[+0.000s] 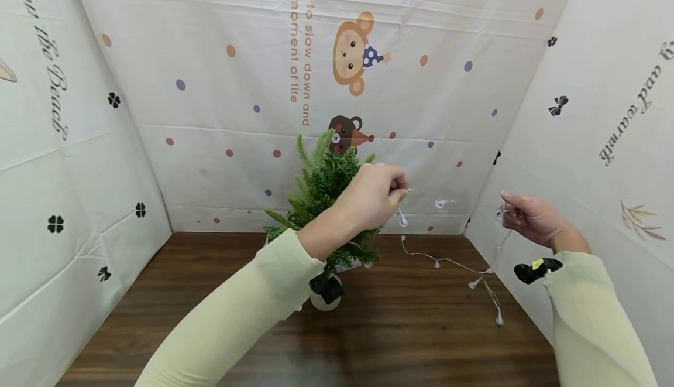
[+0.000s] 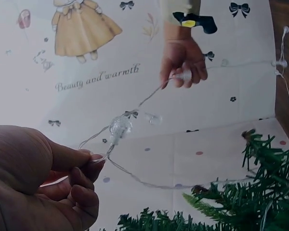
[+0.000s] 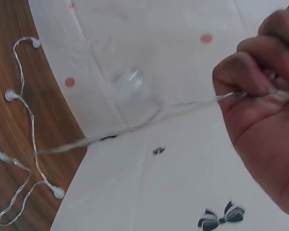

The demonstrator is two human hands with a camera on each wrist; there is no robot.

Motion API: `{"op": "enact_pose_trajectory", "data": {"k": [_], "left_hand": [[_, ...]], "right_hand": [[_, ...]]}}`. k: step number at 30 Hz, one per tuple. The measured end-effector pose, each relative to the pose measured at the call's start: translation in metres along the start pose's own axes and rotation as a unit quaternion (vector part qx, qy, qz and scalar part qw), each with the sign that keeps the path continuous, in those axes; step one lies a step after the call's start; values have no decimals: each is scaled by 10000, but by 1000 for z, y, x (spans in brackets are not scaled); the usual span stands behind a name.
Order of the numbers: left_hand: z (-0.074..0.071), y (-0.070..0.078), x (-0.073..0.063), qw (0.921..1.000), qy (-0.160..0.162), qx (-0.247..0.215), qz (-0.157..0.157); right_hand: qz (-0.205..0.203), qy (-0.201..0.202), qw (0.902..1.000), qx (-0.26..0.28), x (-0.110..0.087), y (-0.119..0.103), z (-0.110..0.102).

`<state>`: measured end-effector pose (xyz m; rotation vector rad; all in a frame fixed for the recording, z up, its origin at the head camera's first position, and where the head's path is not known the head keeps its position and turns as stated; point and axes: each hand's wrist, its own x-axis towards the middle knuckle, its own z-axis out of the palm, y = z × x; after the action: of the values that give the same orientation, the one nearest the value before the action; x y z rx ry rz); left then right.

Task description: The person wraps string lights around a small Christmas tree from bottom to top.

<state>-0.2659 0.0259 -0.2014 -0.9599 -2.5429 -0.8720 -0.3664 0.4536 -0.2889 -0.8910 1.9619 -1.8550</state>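
Note:
In front of the small green artificial Christmas tree [image 1: 337, 182], my left hand [image 1: 374, 194] reaches across and pinches the thin clear wire of a string of lights [image 2: 156, 185] between thumb and forefinger. A clear bulb [image 2: 120, 127] hangs just past those fingertips. My right hand [image 1: 534, 220], off to the right, grips the same string with curled fingers, a bulb [image 2: 184, 75] showing at them in the left wrist view. Between the hands the wire spans the air with another bulb [image 1: 440, 204] on it. The left forearm hides part of the tree.
More of the light string [image 1: 458, 265] trails over the dark wooden table [image 1: 421, 328], its bulbs lying right of the tree. A pale round base [image 1: 325, 299] shows below the tree. Printed white cloth walls [image 1: 210, 100] enclose the table at the back and both sides.

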Motion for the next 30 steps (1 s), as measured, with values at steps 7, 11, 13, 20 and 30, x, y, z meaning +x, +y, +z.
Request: {"op": "enact_pose_trajectory", "data": {"k": [7, 11, 13, 20, 30], "left_hand": [[-4, 0, -2, 9998, -6, -196, -65], [-4, 1, -2, 9996, -10, -229, -150], [-2, 2, 0, 9997, -25, -133, -187], [9, 8, 21, 9985, -400, 157, -332], [31, 5, 45, 9835, -767, -811, -1427]], "right_hand": [[321, 267, 9988, -274, -25, 10, -18], [203, 99, 9996, 147, -34, 14, -25], [-47, -180, 9982, 564, -33, 13, -26], [-845, -782, 9765, 1823, -10, -28, -19], [-548, 1469, 9782, 1364, 34, -104, 9]]}}
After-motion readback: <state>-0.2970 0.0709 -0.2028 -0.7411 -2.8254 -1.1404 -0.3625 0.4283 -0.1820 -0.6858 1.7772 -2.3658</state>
